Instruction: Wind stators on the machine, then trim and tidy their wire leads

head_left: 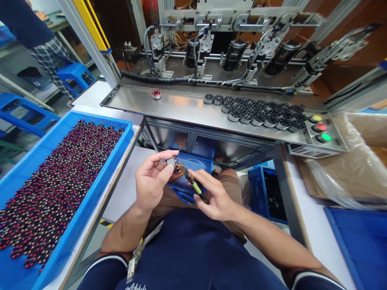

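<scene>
Between the thumb and fingers of my left hand (153, 177) is a small motor stator (171, 162), a grey ring with black ends and copper winding. My right hand (213, 192) is closed around wire cutters (196, 187) with yellow-green and black handles. Their jaws are at the stator's right side, close to a thin wire that sticks out there. Whether the jaws touch the wire I cannot tell. Both hands are over my lap, in front of the machine's bench.
On the left stands a blue tray (128, 128) full of wound stators. The steel ledge (181, 105) bears one red-wound stator (156, 94) and several black-ended cores (258, 110). Buttons (321, 128) sit at the right. Beyond are winding heads (236, 54), a blue stool (74, 74) and another person (30, 28).
</scene>
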Demonstrator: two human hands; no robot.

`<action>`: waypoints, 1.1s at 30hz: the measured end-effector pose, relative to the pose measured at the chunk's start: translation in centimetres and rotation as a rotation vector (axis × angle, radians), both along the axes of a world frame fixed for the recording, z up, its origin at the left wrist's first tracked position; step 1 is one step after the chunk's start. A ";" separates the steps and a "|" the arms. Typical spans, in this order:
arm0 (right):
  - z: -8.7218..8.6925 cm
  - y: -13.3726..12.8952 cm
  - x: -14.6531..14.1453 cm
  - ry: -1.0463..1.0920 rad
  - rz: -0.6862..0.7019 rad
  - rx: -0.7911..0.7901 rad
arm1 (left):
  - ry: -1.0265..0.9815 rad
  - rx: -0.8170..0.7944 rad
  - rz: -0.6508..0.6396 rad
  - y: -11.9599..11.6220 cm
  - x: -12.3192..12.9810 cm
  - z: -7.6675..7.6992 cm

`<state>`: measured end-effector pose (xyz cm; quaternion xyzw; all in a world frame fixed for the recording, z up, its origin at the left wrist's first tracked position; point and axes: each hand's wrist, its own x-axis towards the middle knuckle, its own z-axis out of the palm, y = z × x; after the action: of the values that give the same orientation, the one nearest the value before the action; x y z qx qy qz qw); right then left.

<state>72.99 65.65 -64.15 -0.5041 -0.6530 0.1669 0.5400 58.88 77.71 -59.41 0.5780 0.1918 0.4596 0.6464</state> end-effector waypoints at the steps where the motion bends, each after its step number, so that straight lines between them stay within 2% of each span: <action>1: 0.0 0.1 0.0 0.000 0.004 0.005 | 0.006 0.017 0.013 0.0 0.0 0.0; 6: 0.1 0.5 -0.1 0.000 0.004 0.022 | 0.035 0.086 0.054 0.1 0.1 -0.4; 11: 0.2 0.6 0.0 -0.001 0.000 0.026 | 0.001 0.126 0.039 0.1 0.2 -0.5; 21: -0.2 0.4 -0.1 0.013 -0.056 0.012 | 0.051 0.098 0.037 -0.4 -0.2 -0.4; 33: 0.7 0.6 -0.3 0.001 -0.022 0.036 | 0.060 0.191 0.058 -0.8 -0.4 -0.1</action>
<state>72.65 66.27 -63.42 -0.5014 -0.6502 0.1495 0.5509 58.48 76.96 -59.49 0.6449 0.1832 0.4768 0.5685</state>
